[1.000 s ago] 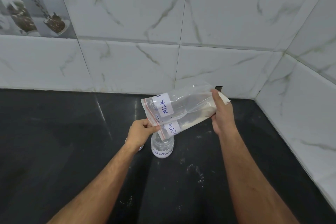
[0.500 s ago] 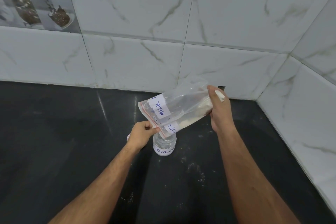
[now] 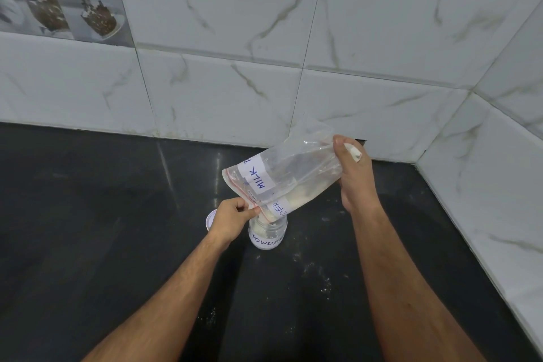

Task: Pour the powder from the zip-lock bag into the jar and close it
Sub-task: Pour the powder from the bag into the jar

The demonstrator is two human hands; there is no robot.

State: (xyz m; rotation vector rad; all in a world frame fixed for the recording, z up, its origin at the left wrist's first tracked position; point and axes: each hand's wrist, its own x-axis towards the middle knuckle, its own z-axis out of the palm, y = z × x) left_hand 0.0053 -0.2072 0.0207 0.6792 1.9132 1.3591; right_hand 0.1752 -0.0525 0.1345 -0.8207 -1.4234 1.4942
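A clear zip-lock bag point(image 3: 289, 176) with a "MILK" label hangs tilted, its open mouth down over a small clear jar point(image 3: 267, 233) labelled "POWDER" on the black counter. White powder lies along the bag's lower edge and in the jar. My left hand point(image 3: 232, 219) pinches the bag's mouth corner just above the jar. My right hand point(image 3: 354, 176) grips the bag's raised bottom end. A white lid point(image 3: 211, 220) lies on the counter left of the jar, mostly hidden behind my left hand.
The black counter point(image 3: 88, 229) meets white marble-look wall tiles point(image 3: 235, 91) at the back and on the right, forming a corner. Spilled powder specks point(image 3: 317, 270) dot the counter in front of the jar.
My right hand has lifted the bag's bottom end higher, tilting the bag more steeply. Powder has slid toward the mouth and into the jar. My left hand keeps its pinch at the mouth.
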